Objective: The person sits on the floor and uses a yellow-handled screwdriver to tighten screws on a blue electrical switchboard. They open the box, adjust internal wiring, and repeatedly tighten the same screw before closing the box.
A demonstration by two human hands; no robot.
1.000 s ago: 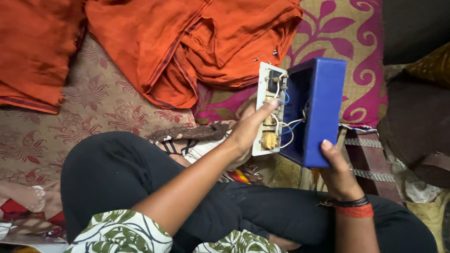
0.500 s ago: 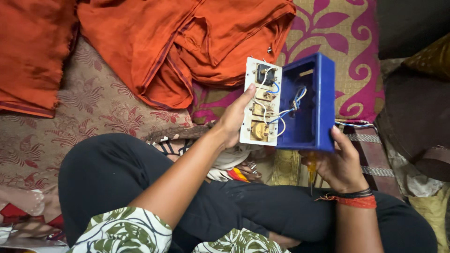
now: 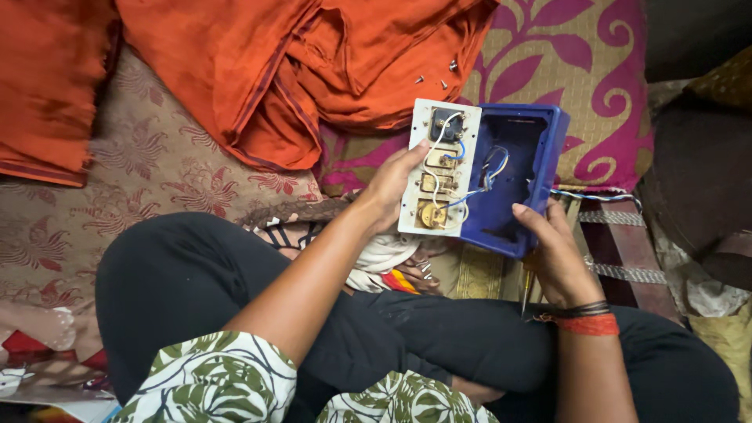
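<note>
My left hand point(image 3: 388, 192) grips the white switch plate point(image 3: 437, 168), turned so its back faces me, with brass terminals and white and blue wires showing. The wires run into an open blue plastic box point(image 3: 521, 176) that lies beside the plate. My right hand point(image 3: 556, 254) holds the box by its lower right edge and also clasps a thin screwdriver point(image 3: 526, 291) that points down from the fist. Both hands hover above my crossed legs in black trousers point(image 3: 196, 290).
Orange cloth point(image 3: 258, 70) is heaped at the top, with three small screws point(image 3: 442, 78) lying on it. A magenta and gold floral cushion point(image 3: 595, 94) lies behind the box. Patterned bedding point(image 3: 141, 172) spreads to the left. A blue-white cable point(image 3: 595, 196) leaves the box's right side.
The box and plate have swung open toward me, so the wiring and the box's hollow inside now show. My left hand shifted to the plate's left edge.
</note>
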